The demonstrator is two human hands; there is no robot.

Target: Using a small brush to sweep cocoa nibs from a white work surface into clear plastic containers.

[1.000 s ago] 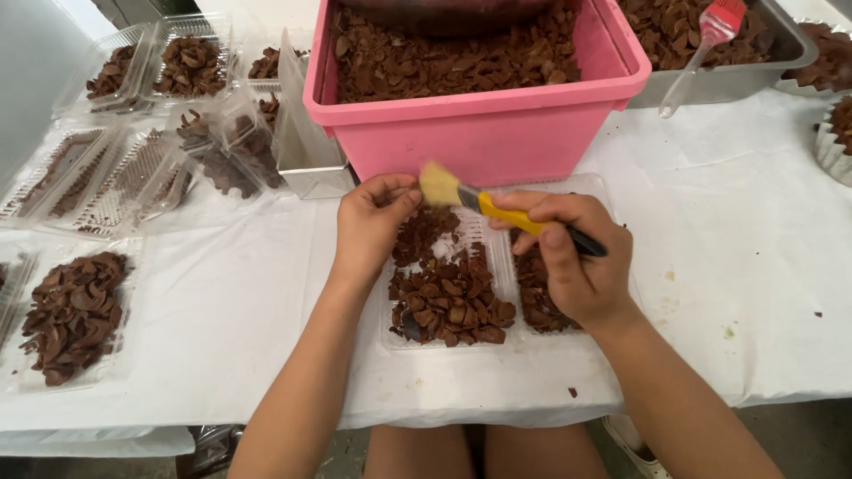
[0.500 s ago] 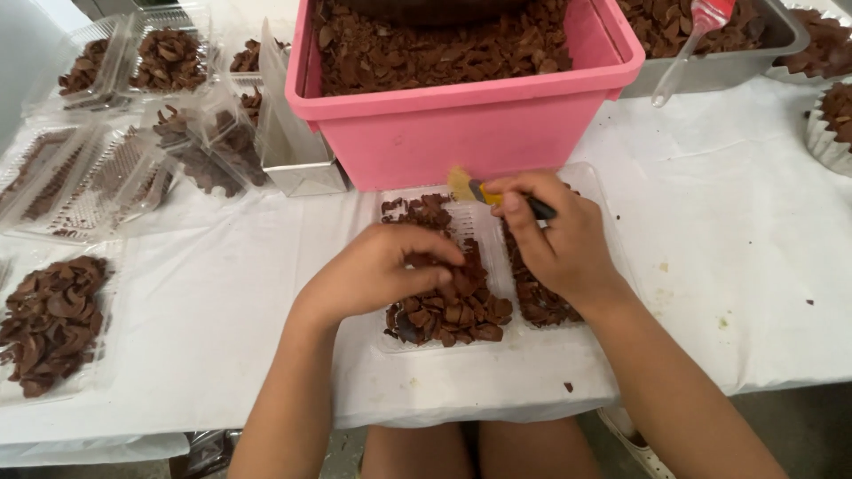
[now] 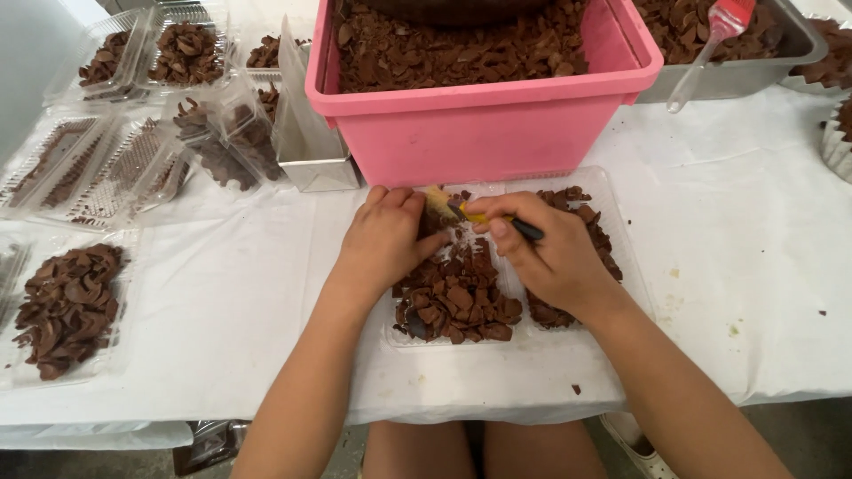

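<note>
Brush (image 3: 484,215), yellow-handled with pale bristles and a dark grip end, held in the right hand (image 3: 550,257). Fingers curled and pinching the handle; bristle tip points left and sits just above the far end of the clear plastic tray (image 3: 621,232) lying on the table directly in front of the person. Tray has two compartments, both holding brown chips (image 3: 457,297); left compartment piled fuller toward the near side.

Left hand (image 3: 386,239) rests on the far-left part of the same tray, fingers bent and pressed together over the chips, fingertips just beside the bristles. Whether it grips a single chip cannot be told; palm hides that.

Just beyond the tray: pink tub (image 3: 497,124), touching or nearly touching the tray's far rim, filled with the same brown chips. To its left, a small metal box (image 3: 311,146), upright, open-topped. Behind the tub on the right, a grey metal pan (image 3: 754,75) with more chips and a second brush (image 3: 710,49), red-headed with a clear handle, leaning over its edge.

Left side of table: several clear clamshell packs (image 3: 133,160), some open, some filled. Near-left, a flat tray of chips (image 3: 67,297), well apart from the hands.

White cloth (image 3: 754,266) covers the table; a few crumbs and small stains on it.
</note>
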